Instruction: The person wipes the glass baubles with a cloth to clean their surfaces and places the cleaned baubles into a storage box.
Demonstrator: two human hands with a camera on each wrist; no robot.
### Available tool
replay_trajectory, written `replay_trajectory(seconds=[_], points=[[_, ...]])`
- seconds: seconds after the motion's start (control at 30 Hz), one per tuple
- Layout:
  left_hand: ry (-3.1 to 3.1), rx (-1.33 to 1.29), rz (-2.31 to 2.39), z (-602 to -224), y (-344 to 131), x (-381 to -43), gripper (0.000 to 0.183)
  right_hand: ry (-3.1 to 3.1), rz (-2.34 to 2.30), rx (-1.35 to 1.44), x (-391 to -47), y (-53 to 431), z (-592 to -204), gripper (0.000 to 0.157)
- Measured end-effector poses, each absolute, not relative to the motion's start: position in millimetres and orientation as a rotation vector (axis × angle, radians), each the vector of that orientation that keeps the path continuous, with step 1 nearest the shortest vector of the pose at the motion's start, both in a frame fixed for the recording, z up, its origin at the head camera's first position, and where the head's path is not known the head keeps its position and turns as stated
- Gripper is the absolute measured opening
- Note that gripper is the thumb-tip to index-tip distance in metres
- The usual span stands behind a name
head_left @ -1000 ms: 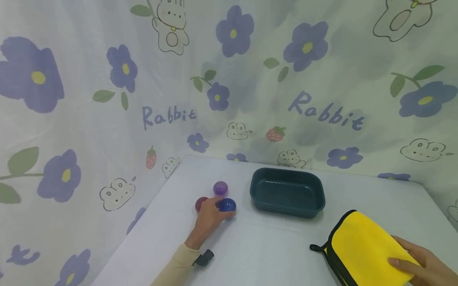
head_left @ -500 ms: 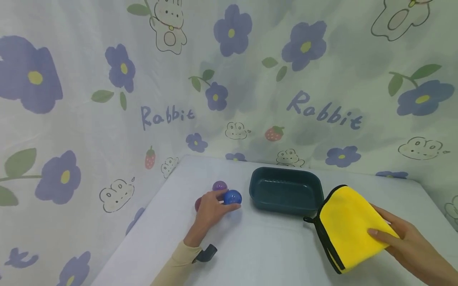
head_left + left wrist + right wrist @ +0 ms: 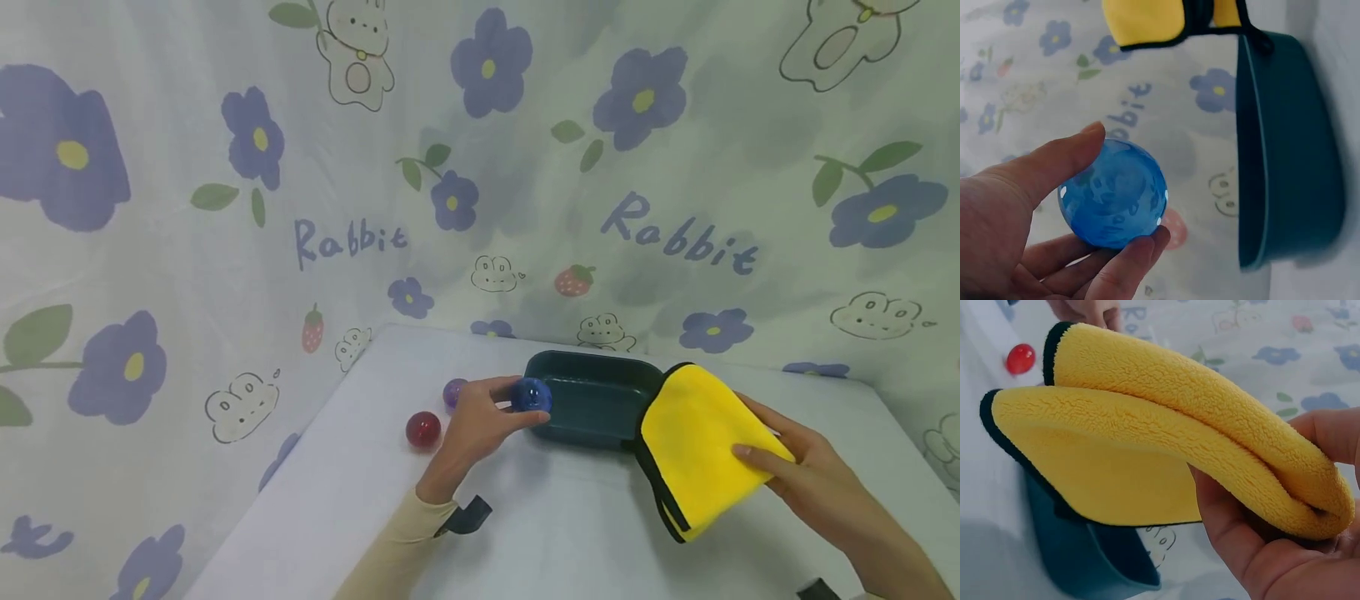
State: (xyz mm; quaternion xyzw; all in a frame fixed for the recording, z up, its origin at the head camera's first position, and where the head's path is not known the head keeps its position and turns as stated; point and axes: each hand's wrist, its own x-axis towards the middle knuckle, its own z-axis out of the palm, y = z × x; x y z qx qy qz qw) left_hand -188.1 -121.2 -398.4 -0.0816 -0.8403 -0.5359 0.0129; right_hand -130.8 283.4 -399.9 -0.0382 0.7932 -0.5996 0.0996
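My left hand (image 3: 480, 425) pinches a clear blue ball (image 3: 1113, 194) between thumb and fingers, raised off the table beside the left end of a dark teal basin (image 3: 592, 442). In my right hand (image 3: 802, 467) a folded yellow towel (image 3: 705, 450) with black edging is gripped at its fold; the fluffy inner side shows in the right wrist view. The towel hangs in front of the basin's right end and hides part of it. Behind and left of my left hand lie a red ball (image 3: 423, 430) and a purple ball (image 3: 453, 393), the latter partly covered by the hand.
A white table (image 3: 337, 483) carries everything. Behind it and on the left hangs a curtain (image 3: 525, 167) printed with flowers and rabbits. Dark bands with a small block sit at the left wrist (image 3: 465, 517) and right wrist (image 3: 817, 590).
My left hand has lifted the blue ball off the table and carried it right to the basin. My right hand has brought the towel left and up, nearer the basin.
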Motion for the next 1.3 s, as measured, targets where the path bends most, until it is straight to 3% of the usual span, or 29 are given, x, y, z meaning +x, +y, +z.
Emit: replay_trajectory(seconds=[0.47, 0.73, 1.3], points=[[-2.593, -0.457, -1.654, -378, -79, -192, 0.069, 2.441, -1.97, -0.438, -134, 256, -372, 0.069], [-2.573, -0.476, -1.728, -374, -63, -194, 0.067, 2.822, -1.776, -0.453, -140, 214, -358, 0.069], [-2.589, -0.574, -1.673, -382, -59, -197, 0.064, 2.837, -1.639, -0.632, -143, 160, -377, 0.062]])
